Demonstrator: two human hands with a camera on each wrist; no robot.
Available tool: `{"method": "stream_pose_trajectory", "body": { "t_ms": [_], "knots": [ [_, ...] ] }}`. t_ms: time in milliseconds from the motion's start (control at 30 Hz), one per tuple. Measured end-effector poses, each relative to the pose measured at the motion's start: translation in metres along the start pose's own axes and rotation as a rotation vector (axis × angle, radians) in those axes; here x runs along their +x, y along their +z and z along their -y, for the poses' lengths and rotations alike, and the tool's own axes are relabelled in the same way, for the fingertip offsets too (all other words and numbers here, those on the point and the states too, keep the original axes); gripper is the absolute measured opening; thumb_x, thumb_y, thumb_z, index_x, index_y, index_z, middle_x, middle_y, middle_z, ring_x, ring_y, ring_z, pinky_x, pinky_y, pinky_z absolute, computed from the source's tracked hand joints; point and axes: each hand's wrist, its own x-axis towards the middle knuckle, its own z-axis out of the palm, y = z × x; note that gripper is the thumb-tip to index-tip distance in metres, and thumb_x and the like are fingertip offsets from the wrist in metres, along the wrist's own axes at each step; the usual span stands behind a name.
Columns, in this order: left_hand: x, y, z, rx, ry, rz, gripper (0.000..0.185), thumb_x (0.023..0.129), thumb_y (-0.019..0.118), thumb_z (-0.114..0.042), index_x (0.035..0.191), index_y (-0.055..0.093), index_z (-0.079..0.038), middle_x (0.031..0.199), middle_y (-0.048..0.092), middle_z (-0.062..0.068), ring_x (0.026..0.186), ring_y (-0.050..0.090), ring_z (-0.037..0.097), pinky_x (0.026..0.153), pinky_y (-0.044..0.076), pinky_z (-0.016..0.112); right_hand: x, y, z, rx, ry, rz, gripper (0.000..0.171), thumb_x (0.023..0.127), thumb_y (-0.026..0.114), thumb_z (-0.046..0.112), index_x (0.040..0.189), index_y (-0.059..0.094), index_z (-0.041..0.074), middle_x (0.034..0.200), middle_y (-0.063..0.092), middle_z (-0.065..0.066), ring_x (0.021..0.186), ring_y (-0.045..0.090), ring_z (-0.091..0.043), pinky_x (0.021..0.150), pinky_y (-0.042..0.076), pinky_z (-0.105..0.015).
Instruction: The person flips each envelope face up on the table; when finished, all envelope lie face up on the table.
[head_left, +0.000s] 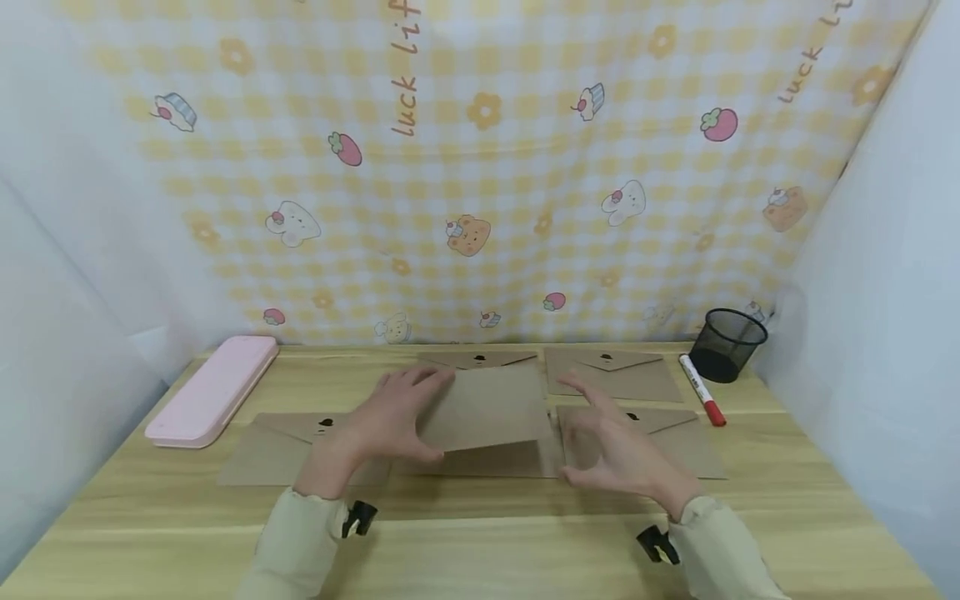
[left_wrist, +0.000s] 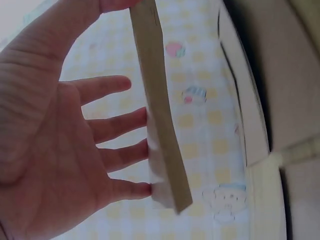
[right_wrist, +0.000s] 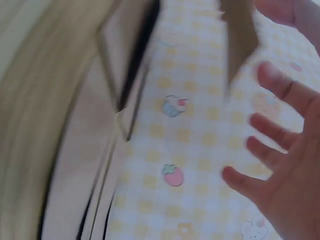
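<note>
Soft, even light fills the head view, bright and nearly shadowless; only faint shadows sit under the hands and the kraft envelopes on the tabletop (head_left: 480,550). The checked backdrop (head_left: 480,167) looks washed out and hazy toward the upper frame, and straight lines bow at the edges. The left wrist view is pale and soft-focused, its right side falling dark. The right wrist view is heavily motion-blurred, streaked at left.
</note>
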Motion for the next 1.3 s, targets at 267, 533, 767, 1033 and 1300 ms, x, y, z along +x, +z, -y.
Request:
{"method": "stream_pose_trajectory", "body": {
  "t_ms": [267, 533, 767, 1033, 1300],
  "knots": [
    [0.001, -0.004, -0.003, -0.060, 0.038, 0.055, 0.101, 0.060, 0.083, -0.038, 0.143, 0.035, -0.007, 0.141, 0.037, 0.009, 0.128, 0.031, 0.035, 0.102, 0.027, 0.053, 0.006, 0.016, -0.002, -0.383, -0.112, 0.094, 0.030, 0.063, 0.081, 0.037, 0.061, 0.066, 0.010, 0.156, 0.001, -0.007, 0.140, -0.002, -0.029, 0.107, 0.009, -0.057],
    [0.000, -0.008, -0.016, -0.039, 0.084, 0.072, 0.098, 0.061, 0.084, -0.037, 0.142, 0.037, -0.007, 0.142, 0.036, 0.012, 0.130, 0.030, 0.034, 0.107, 0.015, 0.055, 0.009, 0.027, -0.001, -0.360, -0.244, -0.029, 0.023, 0.065, 0.079, 0.005, 0.088, 0.074, 0.005, 0.148, 0.033, -0.002, 0.135, 0.028, -0.022, 0.108, 0.017, -0.050],
    [-0.001, -0.010, -0.024, -0.047, 0.121, 0.106, 0.093, 0.063, 0.082, -0.039, 0.140, 0.041, -0.006, 0.141, 0.039, 0.015, 0.128, 0.033, 0.035, 0.105, 0.020, 0.054, 0.004, 0.027, -0.005, -0.233, -0.326, -0.243, 0.075, 0.053, 0.059, -0.022, 0.122, 0.062, 0.007, 0.121, 0.061, -0.005, 0.109, 0.057, -0.022, 0.086, 0.048, -0.033],
    [-0.006, -0.015, -0.023, -0.111, 0.119, 0.112, 0.095, 0.063, 0.082, -0.039, 0.143, 0.038, -0.013, 0.143, 0.037, 0.011, 0.131, 0.029, 0.033, 0.106, 0.014, 0.056, 0.005, 0.026, 0.000, -0.195, -0.340, -0.289, 0.065, 0.061, 0.078, -0.002, 0.124, 0.061, 0.007, 0.122, 0.060, -0.007, 0.109, 0.057, -0.022, 0.088, 0.047, -0.031],
    [-0.024, -0.029, -0.011, -0.214, 0.076, -0.162, 0.102, 0.064, 0.080, -0.052, 0.145, 0.024, -0.022, 0.155, 0.005, -0.002, 0.138, 0.015, 0.029, 0.102, 0.025, 0.056, 0.003, 0.023, -0.005, -0.170, -0.308, -0.333, 0.081, 0.051, 0.054, -0.024, 0.124, 0.061, 0.009, 0.119, 0.061, -0.007, 0.105, 0.059, -0.021, 0.089, 0.046, -0.028]
  ]
}}
